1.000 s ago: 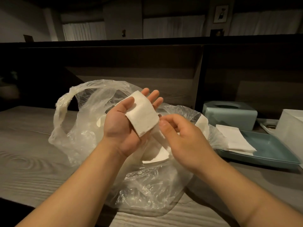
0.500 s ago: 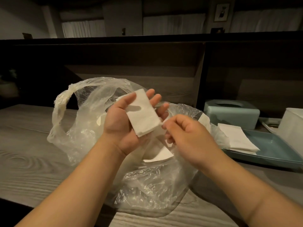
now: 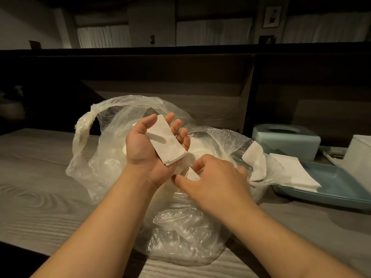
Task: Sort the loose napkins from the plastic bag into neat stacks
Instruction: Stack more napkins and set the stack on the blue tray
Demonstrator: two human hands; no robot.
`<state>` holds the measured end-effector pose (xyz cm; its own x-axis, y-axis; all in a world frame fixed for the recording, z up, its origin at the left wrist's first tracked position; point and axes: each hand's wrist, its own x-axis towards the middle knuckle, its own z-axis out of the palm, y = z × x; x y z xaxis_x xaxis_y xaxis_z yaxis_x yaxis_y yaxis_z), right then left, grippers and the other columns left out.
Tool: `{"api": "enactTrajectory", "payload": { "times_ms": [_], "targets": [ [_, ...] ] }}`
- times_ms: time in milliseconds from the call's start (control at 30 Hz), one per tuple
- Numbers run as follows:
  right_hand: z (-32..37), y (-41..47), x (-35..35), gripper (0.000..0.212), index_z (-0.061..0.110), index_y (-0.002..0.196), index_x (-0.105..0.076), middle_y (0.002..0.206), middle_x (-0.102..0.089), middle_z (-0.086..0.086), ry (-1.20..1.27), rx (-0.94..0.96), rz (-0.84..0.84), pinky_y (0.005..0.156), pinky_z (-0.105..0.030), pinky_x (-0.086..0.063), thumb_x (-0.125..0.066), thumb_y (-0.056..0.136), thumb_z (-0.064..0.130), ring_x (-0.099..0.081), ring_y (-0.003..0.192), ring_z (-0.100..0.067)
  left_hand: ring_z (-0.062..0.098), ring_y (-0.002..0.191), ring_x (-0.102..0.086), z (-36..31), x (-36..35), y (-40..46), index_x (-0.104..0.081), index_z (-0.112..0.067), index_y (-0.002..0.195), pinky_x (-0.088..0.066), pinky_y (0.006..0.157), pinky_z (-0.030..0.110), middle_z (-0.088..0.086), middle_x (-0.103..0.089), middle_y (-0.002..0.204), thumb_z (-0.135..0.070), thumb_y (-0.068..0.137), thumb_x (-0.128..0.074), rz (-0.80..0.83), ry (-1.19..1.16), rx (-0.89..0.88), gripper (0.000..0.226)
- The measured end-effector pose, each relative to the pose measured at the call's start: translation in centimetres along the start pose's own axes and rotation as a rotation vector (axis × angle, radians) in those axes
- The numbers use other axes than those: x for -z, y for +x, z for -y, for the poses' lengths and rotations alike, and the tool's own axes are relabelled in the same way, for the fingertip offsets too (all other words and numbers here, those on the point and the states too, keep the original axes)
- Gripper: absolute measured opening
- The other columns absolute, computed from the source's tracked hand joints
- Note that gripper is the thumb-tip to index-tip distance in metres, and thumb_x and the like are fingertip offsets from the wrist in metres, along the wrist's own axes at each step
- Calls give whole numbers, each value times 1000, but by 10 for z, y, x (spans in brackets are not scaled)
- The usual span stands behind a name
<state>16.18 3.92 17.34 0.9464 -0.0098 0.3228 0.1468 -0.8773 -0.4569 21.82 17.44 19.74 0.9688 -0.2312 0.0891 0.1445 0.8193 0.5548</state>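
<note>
You have one small folded stack of napkins (image 3: 167,141) lying on the open palm of your left hand (image 3: 154,145), in the middle of the frame; the thumb rests at its edge and the fingers are almost straight. Just below it your right hand (image 3: 212,181) reaches into the plastic bag (image 3: 124,137) and its fingertips pinch the corner of one more napkin (image 3: 193,174).

Lift this napkin slowly, so the thin plastic does not come up with it, then lay it flat on the stack and align the edges before you press with the thumb.

One more loose napkin (image 3: 255,159) shows inside the bag at the right. At the right of the frame, one blue tray (image 3: 341,194) holds one finished stack (image 3: 291,173), and one tissue box (image 3: 285,139) stands behind it on the surface (image 3: 40,177).
</note>
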Motion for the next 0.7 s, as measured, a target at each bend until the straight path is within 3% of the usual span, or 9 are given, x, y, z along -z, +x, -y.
{"api": "enactTrajectory", "payload": {
  "times_ms": [100, 233, 367, 467, 533, 667, 700],
  "targets": [
    [2, 1, -5, 58, 28, 64, -48, 65, -52, 14, -13, -8, 29, 93, -48, -33, -53, 74, 85, -55, 88, -15, 24, 81, -63, 0, 0, 0, -66, -9, 118, -51, 82, 35, 8, -66, 98, -32, 81, -59, -2, 0, -7, 44],
    [1, -1, -12, 59, 22, 55, -43, 56, -47, 10, 81, -1, 57, 81, -43, -28, -64, 77, 72, -52, 84, -16, 24, 80, -63, 3, -3, -2, -66, -9, 117, -51, 83, 35, 9, -66, 99, -32, 77, -60, -3, -11, -14, 47],
    [0, -4, -12, 39, 20, 64, -56, 60, -56, 10, 276, -25, 34, 74, -39, -24, -67, 81, 53, -55, 78, -13, 25, 83, -63, 2, -3, -3, -64, -10, 121, -50, 87, 35, 9, -66, 98, -32, 79, -60, 50, -71, -8, 48],
    [-5, -5, -4, 28, 18, 80, -64, 72, -66, 5, 447, -58, -30, 81, -43, -42, -66, 84, 45, -60, 77, -17, 25, 85, -63, 0, -1, -2, -64, -10, 123, -51, 89, 35, 8, -65, 101, -33, 77, -61, 96, -140, 1, 51],
    [-8, -6, 4, 24, 13, 82, -65, 75, -70, 0, 613, -52, -69, 74, -46, -53, -71, 85, 36, -65, 74, -23, 25, 85, -64, -2, 0, -2, -64, -11, 124, -51, 89, 34, 8, -65, 102, -33, 77, -61, 119, -175, 6, 52],
    [-15, -2, 23, 1, 19, 89, -73, 83, -76, 3, 863, -89, -89, 69, -36, -59, -73, 88, 20, -73, 79, -18, 24, 83, -65, -3, 2, -2, -65, -11, 125, -52, 87, 33, 7, -65, 105, -33, 77, -62, 105, -199, 4, 54],
    [-17, -1, 26, 4, 21, 92, -73, 86, -77, 3, 902, -92, -88, 70, -35, -60, -72, 89, 18, -74, 81, -17, 24, 83, -65, -3, 2, -1, -66, -11, 127, -52, 86, 33, 7, -65, 106, -33, 77, -62, 91, -200, 1, 55]
  ]
}}
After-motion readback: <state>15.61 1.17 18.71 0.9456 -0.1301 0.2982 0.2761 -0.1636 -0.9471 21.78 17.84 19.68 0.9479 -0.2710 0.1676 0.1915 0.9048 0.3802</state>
